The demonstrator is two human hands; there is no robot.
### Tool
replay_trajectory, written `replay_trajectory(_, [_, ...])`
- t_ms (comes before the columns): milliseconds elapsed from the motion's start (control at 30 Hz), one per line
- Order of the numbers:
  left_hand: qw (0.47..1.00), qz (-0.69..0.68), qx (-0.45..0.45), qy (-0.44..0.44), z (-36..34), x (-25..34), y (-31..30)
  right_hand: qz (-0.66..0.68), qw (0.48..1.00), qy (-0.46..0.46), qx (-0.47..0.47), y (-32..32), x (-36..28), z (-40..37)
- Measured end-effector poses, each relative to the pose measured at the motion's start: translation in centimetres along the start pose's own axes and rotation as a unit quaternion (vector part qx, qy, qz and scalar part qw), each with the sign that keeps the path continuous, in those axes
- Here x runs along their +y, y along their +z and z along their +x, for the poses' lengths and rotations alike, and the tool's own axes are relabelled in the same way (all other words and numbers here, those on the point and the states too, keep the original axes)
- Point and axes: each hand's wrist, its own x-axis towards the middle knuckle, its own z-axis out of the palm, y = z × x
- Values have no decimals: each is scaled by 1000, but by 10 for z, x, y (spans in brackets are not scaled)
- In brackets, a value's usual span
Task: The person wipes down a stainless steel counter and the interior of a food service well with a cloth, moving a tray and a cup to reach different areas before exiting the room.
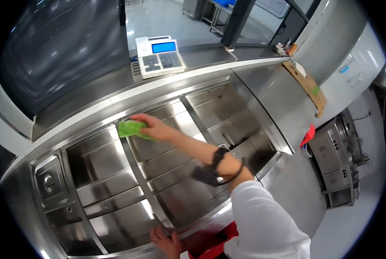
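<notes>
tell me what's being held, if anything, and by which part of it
The right hand holds a green cloth, gripping it bunched at the end nearer the wrist. The left hand shows nothing held.

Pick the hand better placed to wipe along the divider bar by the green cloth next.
Right, most likely: the right hand grips the green cloth at the far end of the divider bar. The left hand is by the bar's near end, with no cloth visible in it.
</notes>
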Motion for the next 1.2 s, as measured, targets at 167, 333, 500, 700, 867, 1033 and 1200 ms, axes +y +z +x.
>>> replay_trajectory(167, [998,-17,-13,-55,-2,7,0,62,977,158,131,-136,-111,-174])
replay_trajectory(333, [996,78,5,-52,2,44,-8,3,915,141,377,-299,-131,-372])
replay_trajectory(500, [993,86,-59,52,-12,158,65,-149,748,150,629,-501,-66,-538])
replay_trajectory(700, [982,33,-97,162,-54,240,185,-362,638,125,668,-640,-7,-564])
replay_trajectory(867, [989,105,-19,105,-51,253,213,-534,475,210,667,-669,33,-484])
replay_trajectory(1033, [988,113,-16,102,-46,268,215,-499,688,36,526,-661,52,-368])
replay_trajectory(1200, [992,125,0,36,-48,284,214,-417,881,-25,224,-636,31,-371])
